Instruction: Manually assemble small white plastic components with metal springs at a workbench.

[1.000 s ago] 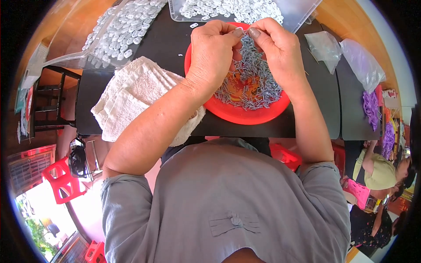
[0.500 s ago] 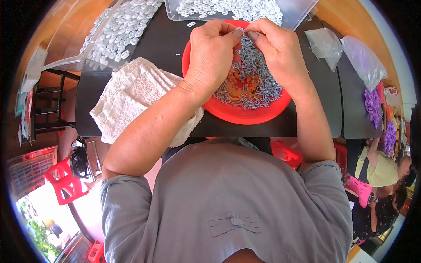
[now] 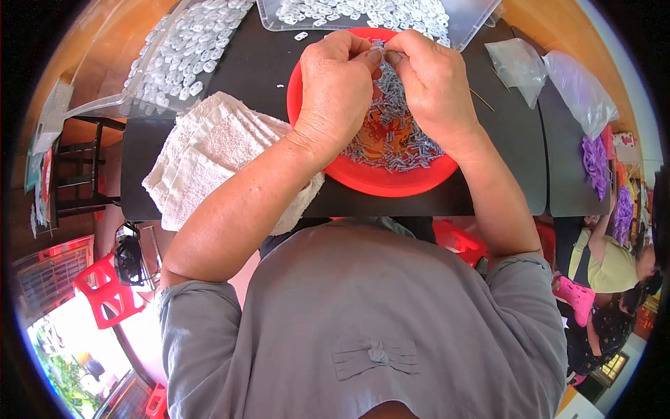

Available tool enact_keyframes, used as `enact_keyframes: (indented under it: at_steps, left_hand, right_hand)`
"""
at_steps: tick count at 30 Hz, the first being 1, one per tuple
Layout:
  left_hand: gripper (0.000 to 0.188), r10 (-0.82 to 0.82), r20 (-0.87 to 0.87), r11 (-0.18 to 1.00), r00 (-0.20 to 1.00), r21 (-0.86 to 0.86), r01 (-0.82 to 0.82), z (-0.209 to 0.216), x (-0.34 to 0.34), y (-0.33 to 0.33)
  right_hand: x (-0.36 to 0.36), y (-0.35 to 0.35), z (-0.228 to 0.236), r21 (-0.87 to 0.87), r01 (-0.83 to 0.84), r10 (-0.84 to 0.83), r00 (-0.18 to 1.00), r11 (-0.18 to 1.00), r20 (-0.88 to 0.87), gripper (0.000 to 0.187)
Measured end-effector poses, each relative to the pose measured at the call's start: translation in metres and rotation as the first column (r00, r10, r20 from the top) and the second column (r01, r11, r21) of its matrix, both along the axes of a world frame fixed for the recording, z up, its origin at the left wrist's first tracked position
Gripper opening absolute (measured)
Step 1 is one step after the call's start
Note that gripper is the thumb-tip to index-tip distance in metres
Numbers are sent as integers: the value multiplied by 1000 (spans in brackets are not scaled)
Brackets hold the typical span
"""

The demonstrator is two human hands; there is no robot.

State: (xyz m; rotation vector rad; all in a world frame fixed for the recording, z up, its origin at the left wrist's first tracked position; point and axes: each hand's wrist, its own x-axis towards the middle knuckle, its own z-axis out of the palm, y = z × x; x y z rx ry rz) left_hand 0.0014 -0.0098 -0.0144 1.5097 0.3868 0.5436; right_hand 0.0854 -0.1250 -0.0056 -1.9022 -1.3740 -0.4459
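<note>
Head view: your left hand (image 3: 336, 85) and right hand (image 3: 437, 85) pinch something indistinct over the red basin (image 3: 388, 187), probably against spills.

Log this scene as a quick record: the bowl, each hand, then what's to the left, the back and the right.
bowl: red, on black table, holding small grey pieces
left hand: over the bowl's far side, grip unclear
right hand: close beside it, grip unclear
left: pale towel
back: clear tubs, white pieces
right: plastic bags
</note>
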Motion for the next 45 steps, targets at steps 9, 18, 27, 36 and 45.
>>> enact_keyframes:
  at_steps: [9, 18, 27, 36, 45]
  left_hand:
    - [10, 16, 25, 997, 1000, -71, -15, 4, -2, -4]
    - [10, 40, 31, 994, 999, -99, -37, 5, -2, 3]
    - [9, -66, -79, 941, 995, -337, 36, 6, -2, 7]
    - [9, -87, -51, 939, 995, -336, 65, 8, 2, 9]
    - [9, -80, -63, 937, 995, -346, 54, 4, -1, 12]
  right_hand:
    - [-2, 1, -3, 53, -18, 19, 1000, 998, -23, 8]
    - [-8, 2, -7, 78, -6, 20, 985, 997, -171, 10]
    - [97, 49, 26, -350, 203, -200, 979, 915, 44, 21]
    - [181, 126, 11, -572, 126, -105, 992, 810, 70, 18]
    - [170, 131, 10, -463, 73, -68, 997, 884, 28, 18]
